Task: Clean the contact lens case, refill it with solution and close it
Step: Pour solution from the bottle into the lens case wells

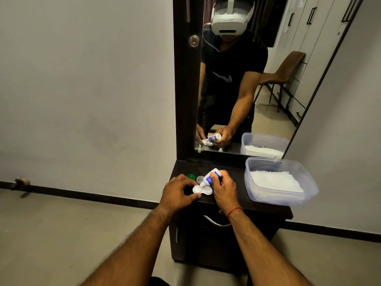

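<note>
holding the white lens case (pixel 203 190) by its left edge, the left grip (pixel 179 193) pinches it on the dark table (pixel 237 176), lower centre of the frame. the right grip (pixel 223 188) grasps the solution bottle (pixel 210 178), tilted, nozzle down over the open left well.

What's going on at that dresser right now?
A person is refilling the lens case on the dresser top. The right hand holds the solution bottle tipped nozzle-down over the open case, and the left hand holds the case steady. A green cap and a clear cap lie behind it, not yet screwed on.
</note>
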